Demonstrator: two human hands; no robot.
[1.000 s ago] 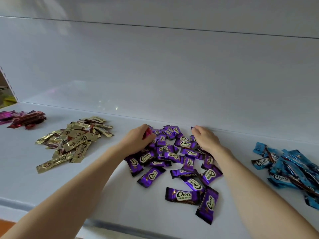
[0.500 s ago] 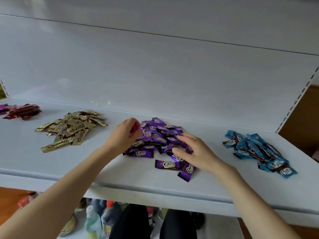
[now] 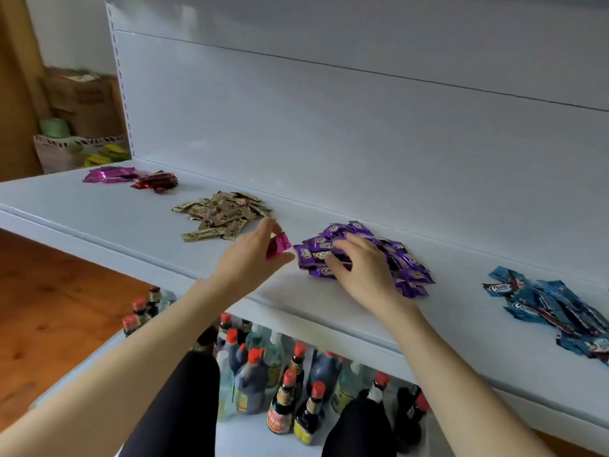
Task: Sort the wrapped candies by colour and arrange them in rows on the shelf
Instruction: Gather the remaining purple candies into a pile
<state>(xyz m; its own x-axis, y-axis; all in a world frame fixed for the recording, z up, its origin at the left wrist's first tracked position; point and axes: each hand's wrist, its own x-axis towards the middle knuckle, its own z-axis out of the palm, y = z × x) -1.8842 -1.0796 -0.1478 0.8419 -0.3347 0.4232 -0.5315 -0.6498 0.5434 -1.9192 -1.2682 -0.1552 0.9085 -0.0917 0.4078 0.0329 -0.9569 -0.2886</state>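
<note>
On the white shelf point(image 3: 108, 222) lie candy heaps sorted by colour: pink candies point(image 3: 107, 175) and red candies point(image 3: 155, 182) at the far left, gold candies point(image 3: 222, 214), a purple pile point(image 3: 395, 252) in the middle, and blue candies point(image 3: 547, 305) at the right. My left hand point(image 3: 253, 258) hovers just left of the purple pile and pinches a single pink candy point(image 3: 278, 245) between thumb and fingers. My right hand point(image 3: 359, 268) lies palm down on the purple pile, fingers spread over the wrappers and hiding some of them.
Several sauce bottles point(image 3: 283, 387) with red caps stand on the lower shelf under the front edge. My dark-clad legs point(image 3: 178, 407) are in front of them. Cardboard boxes point(image 3: 85, 103) and a basket point(image 3: 75, 150) sit beyond the shelf's left end, above a wooden floor point(image 3: 56, 301).
The view has pulled back and swung left, showing the lower shelf. My left hand lifted off the purple pile to the left with a pink candy; my right hand stayed on the pile.
</note>
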